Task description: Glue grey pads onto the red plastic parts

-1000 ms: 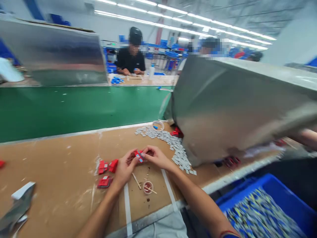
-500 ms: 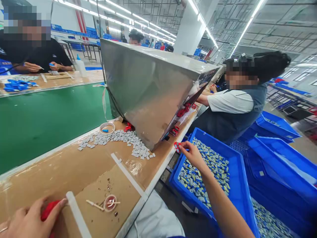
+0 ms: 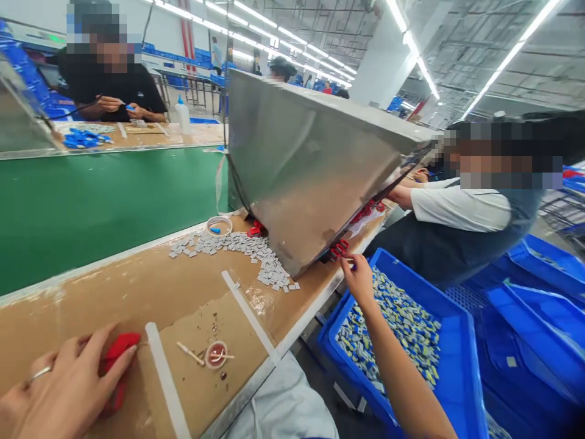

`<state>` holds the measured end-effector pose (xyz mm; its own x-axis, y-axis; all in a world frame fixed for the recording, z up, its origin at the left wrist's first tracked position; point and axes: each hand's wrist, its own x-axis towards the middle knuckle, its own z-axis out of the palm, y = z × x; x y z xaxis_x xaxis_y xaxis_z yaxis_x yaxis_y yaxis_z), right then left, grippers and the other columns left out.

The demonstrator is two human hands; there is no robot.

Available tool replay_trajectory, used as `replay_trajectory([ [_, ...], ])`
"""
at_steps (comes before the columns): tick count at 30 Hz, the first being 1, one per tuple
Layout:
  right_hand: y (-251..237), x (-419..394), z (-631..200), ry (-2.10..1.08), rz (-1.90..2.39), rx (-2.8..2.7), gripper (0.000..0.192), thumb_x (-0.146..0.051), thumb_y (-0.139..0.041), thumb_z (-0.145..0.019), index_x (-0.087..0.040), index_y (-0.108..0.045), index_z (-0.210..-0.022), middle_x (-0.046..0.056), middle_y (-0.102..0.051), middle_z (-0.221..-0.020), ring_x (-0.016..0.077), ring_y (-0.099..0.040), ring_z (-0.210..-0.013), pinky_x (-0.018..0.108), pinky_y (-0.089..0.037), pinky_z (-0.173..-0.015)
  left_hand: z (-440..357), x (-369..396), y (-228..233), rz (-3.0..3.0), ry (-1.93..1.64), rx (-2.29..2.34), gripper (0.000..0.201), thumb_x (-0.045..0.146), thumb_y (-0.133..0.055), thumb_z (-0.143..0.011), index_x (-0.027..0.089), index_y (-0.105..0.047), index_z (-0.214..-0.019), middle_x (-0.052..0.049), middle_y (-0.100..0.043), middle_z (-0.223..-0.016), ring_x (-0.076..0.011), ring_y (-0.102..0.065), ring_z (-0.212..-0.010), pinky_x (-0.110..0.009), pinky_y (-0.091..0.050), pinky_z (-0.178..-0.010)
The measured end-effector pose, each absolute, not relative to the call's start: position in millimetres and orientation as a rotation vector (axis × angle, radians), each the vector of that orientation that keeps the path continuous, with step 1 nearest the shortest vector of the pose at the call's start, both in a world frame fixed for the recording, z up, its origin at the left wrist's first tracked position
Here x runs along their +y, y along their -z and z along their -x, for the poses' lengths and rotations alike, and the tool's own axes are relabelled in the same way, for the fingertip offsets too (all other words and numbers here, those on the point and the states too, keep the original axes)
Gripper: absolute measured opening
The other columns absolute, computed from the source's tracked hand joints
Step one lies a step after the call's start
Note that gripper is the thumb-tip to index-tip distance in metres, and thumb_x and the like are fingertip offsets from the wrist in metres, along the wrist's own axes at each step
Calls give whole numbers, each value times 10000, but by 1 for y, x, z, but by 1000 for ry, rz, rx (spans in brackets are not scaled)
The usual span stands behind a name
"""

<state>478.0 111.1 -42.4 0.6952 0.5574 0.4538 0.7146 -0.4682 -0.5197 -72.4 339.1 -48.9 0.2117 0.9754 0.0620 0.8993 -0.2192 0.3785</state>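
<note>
At the lower left, my left hand is curled over a red object on the table. Fingers and thumb hide much of it, and its kind is unclear. My right hand reaches to the table's right edge, thumb and fingertips pinched together. It touches a small cluster of red plastic pieces beside the metal hood; the fingertips seem to be on one of these, partly hidden. Between my hands lie a small cup of reddish-brown liquid with a stick across it and a white-tipped stick on cardboard.
Small grey tiles lie heaped by the slanted metal hood, near a tape ring. A blue crate full of small blue-and-yellow pieces stands under my right arm. One co-worker sits at right, another across the green belt.
My right hand has carried a small red piece from above the crate to the red cluster at the table edge. My left hand stays on the red object. The view has turned left.
</note>
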Motion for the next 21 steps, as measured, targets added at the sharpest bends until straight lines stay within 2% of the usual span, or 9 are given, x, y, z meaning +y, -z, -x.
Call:
replay_trajectory([
  [2,44,92,-456,255,2138,-1002,313,-432,-484,-947,-166,-648,-924,111,-684,-861,229,-644,-740,370,-548,-701,70,327,28,-2231,-125,1857,481,655,-510,-837,319,-725,-1106,-103,-695,-987,-429,-617,-979,-592,-464,-854],
  [5,52,69,-420,147,2030,-1082,337,-483,-530,-948,-178,-666,-903,91,-704,-824,220,-663,-708,350,-548,-675,60,307,1,-2201,-30,1906,432,554,-472,-899,273,-747,-1079,-115,-675,-962,-374,-632,-900,-550,-468,-854],
  [7,57,61,-400,23,1985,-1127,322,-482,-566,-946,-184,-687,-926,84,-715,-841,217,-680,-720,339,-547,-679,53,300,-10,-2228,-119,1838,318,437,-496,-913,270,-756,-987,-110,-691,-951,-363,-623,-948,-535,-444,-896],
  [10,63,64,-377,-103,1928,-1172,315,-486,-587,-941,-192,-703,-943,79,-718,-857,219,-689,-743,331,-545,-686,46,298,-17,-2200,-338,1787,178,345,-607,-836,244,-738,-900,-96,-714,-956,-346,-613,-1045,-469,-436,-932],
  [14,58,89,-342,-196,1797,-1270,264,-444,-596,-951,-207,-710,-925,77,-725,-875,217,-690,-773,318,-546,-696,35,300,-14,-1852,-754,1576,252,364,-617,-839,196,-683,-1015,-66,-746,-1022,-257,-679,-949,-371,-495,-873],
  [17,48,113,-310,-311,1643,-1420,207,-382,-582,-971,-219,-705,-937,80,-730,-911,222,-696,-845,316,-555,-748,19,298,-10,-1777,-905,1348,255,319,-634,-833,174,-667,-1041,-59,-736,-1016,-217,-680,-921,-337,-514,-864],
  [19,42,125,-289,-474,1562,-1554,181,-345,-578,-977,-223,-693,-1044,76,-717,-930,208,-684,-826,302,-556,-739,9,294,-8,-1815,-937,1233,211,261,-631,-832,169,-666,-1019,-51,-711,-996,-193,-658,-896,-314,-511,-841],
  [21,36,134,-272,-646,1508,-1681,271,-321,-595,-969,-225,-644,-1217,61,-691,-907,180,-647,-732,279,-547,-680,0,290,-8,-1851,-957,1169,160,222,-622,-840,170,-668,-984,-41,-673,-957,-175,-627,-863,-292,-493,-802],
])
